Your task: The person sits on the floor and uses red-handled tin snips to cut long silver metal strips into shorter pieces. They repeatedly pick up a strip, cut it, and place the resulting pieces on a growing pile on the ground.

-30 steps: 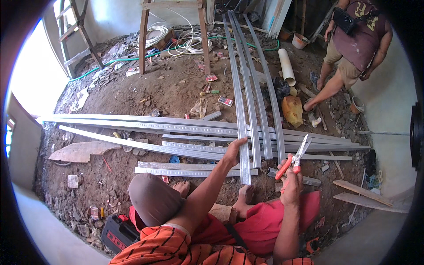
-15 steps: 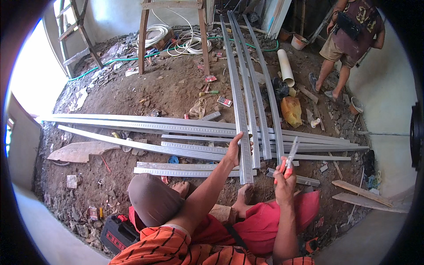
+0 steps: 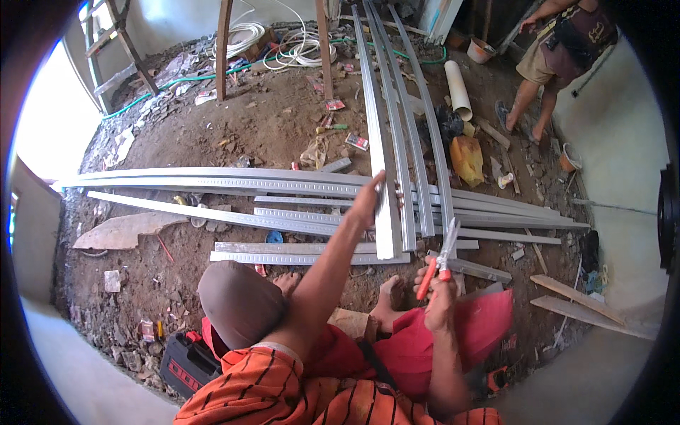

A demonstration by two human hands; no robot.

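Dirt floor at frame centre: your left hand [image 3: 368,202] has stayed flat on the long grey metal channel [image 3: 383,177], while your right hand [image 3: 437,297], fist clamped round red-handled tin snips [image 3: 440,258], has lowered.

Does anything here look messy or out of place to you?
Yes. The metal channels lie crisscrossed on bare dirt among litter, and a white pipe lies loose. The left hand touches one channel; the right hand holds red-handled snips.

left hand [image 3: 367,202] reaching forward, arm outstretched; right hand [image 3: 437,287] fisted, raised upright
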